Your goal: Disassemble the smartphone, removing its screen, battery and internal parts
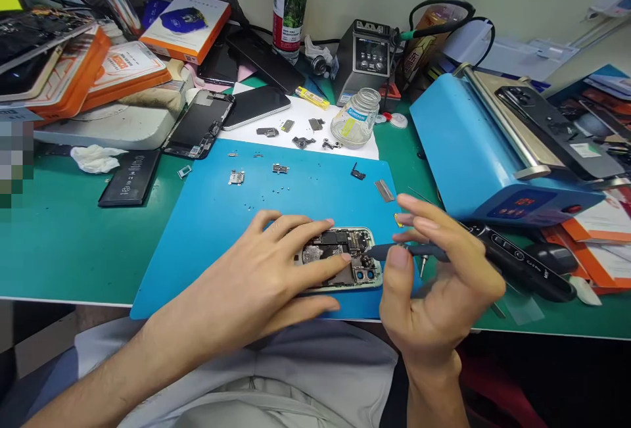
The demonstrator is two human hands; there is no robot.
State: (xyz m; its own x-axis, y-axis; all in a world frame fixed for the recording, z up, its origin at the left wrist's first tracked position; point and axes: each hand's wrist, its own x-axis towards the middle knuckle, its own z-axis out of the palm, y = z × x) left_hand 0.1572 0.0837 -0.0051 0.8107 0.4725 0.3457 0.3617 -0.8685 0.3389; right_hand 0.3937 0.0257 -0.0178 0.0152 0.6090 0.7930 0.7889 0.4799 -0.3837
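An opened smartphone [335, 260] lies on the blue mat [207, 244], its inner boards bare and its two camera lenses at the right end. Across its left part rests my left hand [266, 263], steadying it: one fingertip presses on the inside, others reach the far edge, and the thumb is by the near edge. My right hand [438, 270] pinches a slim dark spudger [382, 252], whose tip touches or hovers just over the parts near the cameras; I cannot tell which. Small metal brackets [280, 168] and tiny screws lie beyond the phone.
A blue heating machine [458, 145] stands at right, with a black pen-shaped device [522, 260] before it. A glass jar [355, 119], a soldering station [365, 60] and a bottle [290, 14] stand behind. A battery [131, 178] and a screen [200, 125] lie left.
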